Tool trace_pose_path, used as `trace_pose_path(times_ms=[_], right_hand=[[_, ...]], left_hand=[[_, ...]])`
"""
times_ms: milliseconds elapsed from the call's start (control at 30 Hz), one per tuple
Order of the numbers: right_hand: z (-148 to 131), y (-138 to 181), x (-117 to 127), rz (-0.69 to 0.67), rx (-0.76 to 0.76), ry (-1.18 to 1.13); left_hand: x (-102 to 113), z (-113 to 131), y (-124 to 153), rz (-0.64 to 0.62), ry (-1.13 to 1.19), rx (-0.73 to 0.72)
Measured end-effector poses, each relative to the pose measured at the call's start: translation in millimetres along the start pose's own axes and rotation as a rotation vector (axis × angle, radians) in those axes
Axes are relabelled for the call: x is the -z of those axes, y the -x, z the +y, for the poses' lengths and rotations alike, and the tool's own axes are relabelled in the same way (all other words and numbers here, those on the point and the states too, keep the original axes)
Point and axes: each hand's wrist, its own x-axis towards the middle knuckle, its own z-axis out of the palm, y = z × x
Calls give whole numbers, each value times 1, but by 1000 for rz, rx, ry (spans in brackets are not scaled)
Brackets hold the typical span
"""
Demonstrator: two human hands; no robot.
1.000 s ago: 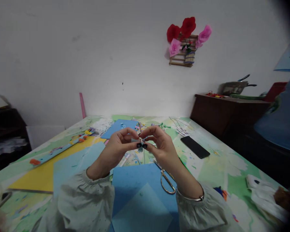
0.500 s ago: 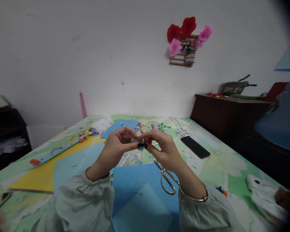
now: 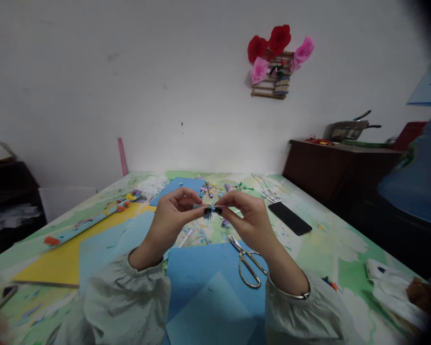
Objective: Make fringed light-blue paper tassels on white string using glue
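My left hand (image 3: pixel 172 216) and my right hand (image 3: pixel 246 218) meet above the table, thumbs with dark nails touching. Both pinch a small fringed blue paper piece (image 3: pixel 209 213) between fingertips. Below them lie blue paper sheets (image 3: pixel 208 292) and a pair of scissors (image 3: pixel 247 266) with pale handles, just under my right wrist. A white pen (image 3: pixel 187 236) lies under my left hand.
A black phone (image 3: pixel 289 218) lies right of my hands. A yellow sheet (image 3: pixel 62 258), a long decorated strip (image 3: pixel 93 219) and paper scraps (image 3: pixel 219 188) cover the green table (image 3: pixel 330 249). A person in blue (image 3: pixel 416 177) stands at the right by a dark cabinet (image 3: pixel 330 165).
My right hand has shifted slightly right and up, and the fingers have turned the small blue piece; my left hand has stayed almost in place.
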Motion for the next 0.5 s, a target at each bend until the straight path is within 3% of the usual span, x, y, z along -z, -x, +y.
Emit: trace_pose_path(times_ms=[133, 300, 500], right_hand=[[1, 1, -4, -37, -58, -49], [-2, 0, -4, -13, 12, 99], [-3, -1, -1, 19, 24, 73]], left_hand=[[2, -1, -1, 12, -15, 3], [2, -2, 0, 7, 13, 24], [1, -4, 0, -16, 50, 30]])
